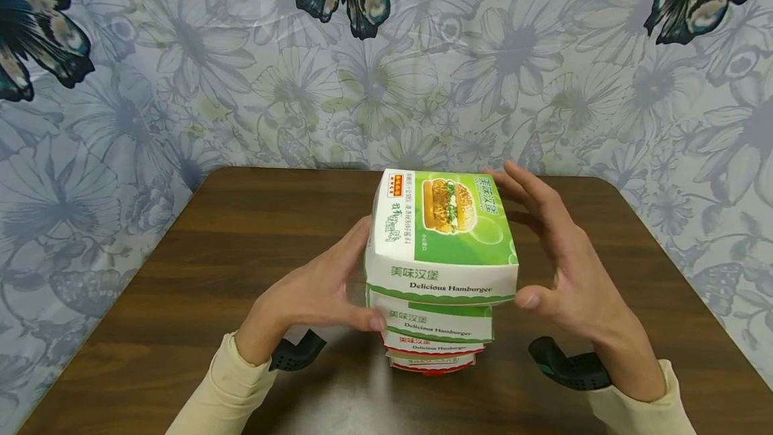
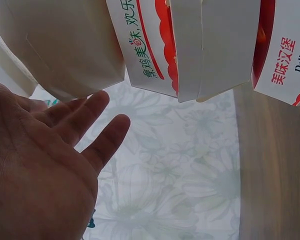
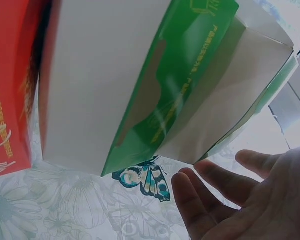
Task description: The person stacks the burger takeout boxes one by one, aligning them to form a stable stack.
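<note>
Several hamburger boxes form a tall stack in front of me. The top box [image 1: 453,277] has a green and white lid with a burger picture. Below it is another green-trimmed box [image 1: 443,324], then red-trimmed boxes [image 1: 431,360]. My left hand [image 1: 314,287] is at the stack's left side, thumb near the front of the second box and fingers extended behind. In the left wrist view its fingertips are right at a box's lower edge. My right hand [image 1: 561,257] flanks the top box, fingers spread, thumb by its front right corner; the right wrist view shows fingertips close to a box edge.
The stack stands on a dark brown wooden table [image 1: 272,220]. Behind the table hangs a pale flowered cloth [image 1: 386,99] with large butterflies. Black wrist devices [image 1: 296,351] sit at both cuffs.
</note>
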Motion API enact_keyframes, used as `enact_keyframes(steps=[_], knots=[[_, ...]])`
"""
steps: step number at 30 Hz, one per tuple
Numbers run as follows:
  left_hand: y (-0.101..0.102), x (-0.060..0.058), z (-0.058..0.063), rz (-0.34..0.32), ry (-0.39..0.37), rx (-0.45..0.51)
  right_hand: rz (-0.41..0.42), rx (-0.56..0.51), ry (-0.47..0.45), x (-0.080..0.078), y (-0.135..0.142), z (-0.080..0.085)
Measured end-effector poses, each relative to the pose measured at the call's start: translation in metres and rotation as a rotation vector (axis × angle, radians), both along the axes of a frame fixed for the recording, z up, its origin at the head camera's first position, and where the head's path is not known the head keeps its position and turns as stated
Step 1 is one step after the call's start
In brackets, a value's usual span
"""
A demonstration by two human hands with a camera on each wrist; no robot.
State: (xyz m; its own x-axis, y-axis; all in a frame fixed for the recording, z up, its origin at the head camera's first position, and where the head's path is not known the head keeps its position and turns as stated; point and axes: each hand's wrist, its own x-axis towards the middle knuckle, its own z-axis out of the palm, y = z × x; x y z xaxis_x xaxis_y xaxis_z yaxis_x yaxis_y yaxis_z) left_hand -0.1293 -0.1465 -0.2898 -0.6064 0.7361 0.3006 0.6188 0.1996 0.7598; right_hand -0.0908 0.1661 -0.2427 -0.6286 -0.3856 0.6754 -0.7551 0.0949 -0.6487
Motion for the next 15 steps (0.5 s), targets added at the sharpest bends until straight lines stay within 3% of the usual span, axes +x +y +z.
enact_keyframes(steps=[4, 15], knots=[[-0.0001, -0.0002, 0.0005, -0.016, 0.002, 0.011, -0.001, -0.001, 0.002, -0.0003, 0.0002, -0.0003], [-0.009, 0.0004, 0.0029, 0.042, 0.08, 0.019, -0.019, -0.002, 0.004, -0.0009, 0.0005, -0.0024]])
